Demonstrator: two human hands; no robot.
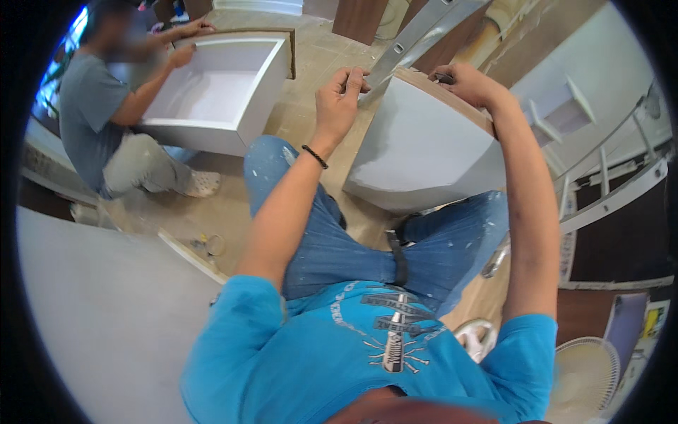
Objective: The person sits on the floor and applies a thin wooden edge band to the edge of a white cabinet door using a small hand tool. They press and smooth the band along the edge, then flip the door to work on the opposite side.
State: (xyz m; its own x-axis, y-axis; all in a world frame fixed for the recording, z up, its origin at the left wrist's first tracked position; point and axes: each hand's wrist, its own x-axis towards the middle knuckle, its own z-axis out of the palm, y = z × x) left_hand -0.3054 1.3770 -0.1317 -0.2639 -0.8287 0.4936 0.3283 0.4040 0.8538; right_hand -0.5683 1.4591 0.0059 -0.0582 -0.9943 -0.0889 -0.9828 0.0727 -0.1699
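Between my knees a white drawer-like box (pixel 424 152) stands tilted, with a brown wood-coloured edge (pixel 441 95) along its top. Over that edge my right hand (pixel 472 86) is closed around a small dark object (pixel 445 78), whose kind I cannot make out. My left hand (pixel 339 104) is raised just left of the box's far corner, apart from it. Its thumb and fingers are pinched together, and anything between them is too small to name.
At the left a co-worker (pixel 106 92) squats with both hands on another white drawer (pixel 212 92) with a brown front. A metal ladder (pixel 614 194) lies at the right, and a metal rail (pixel 417 42) slants beyond the box. A fan (pixel 586 371) stands lower right, a white panel (pixel 99 304) lower left.
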